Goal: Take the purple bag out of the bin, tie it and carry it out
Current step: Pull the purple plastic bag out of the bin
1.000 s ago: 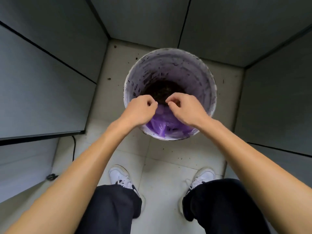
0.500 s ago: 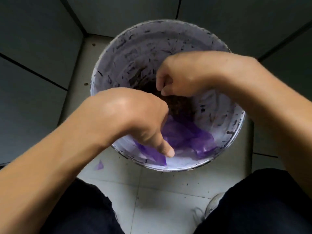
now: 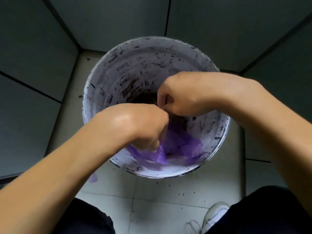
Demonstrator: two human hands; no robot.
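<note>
A round white bin (image 3: 135, 65) with dark smears on its inner wall stands on the tiled floor in a corner. The purple bag (image 3: 184, 146) lies crumpled low inside it, against the near wall. My left hand (image 3: 143, 127) reaches into the bin with its fingers closed on a fold of the purple bag at the near side. My right hand (image 3: 182, 97) is over the bin's dark middle, fingers curled shut; what it pinches is hidden. Dark waste shows at the bottom between my hands.
Grey wall panels (image 3: 33, 81) close in on the left, back and right. A small purple scrap (image 3: 93, 178) lies on the floor by the bin's near left. Dark crumbs dot the tiles. My knees and a white shoe (image 3: 212, 215) are at the bottom edge.
Both hands have gone from the rim down into the bin and my head has come closer. My left hand has taken hold of the purple bag's near fold.
</note>
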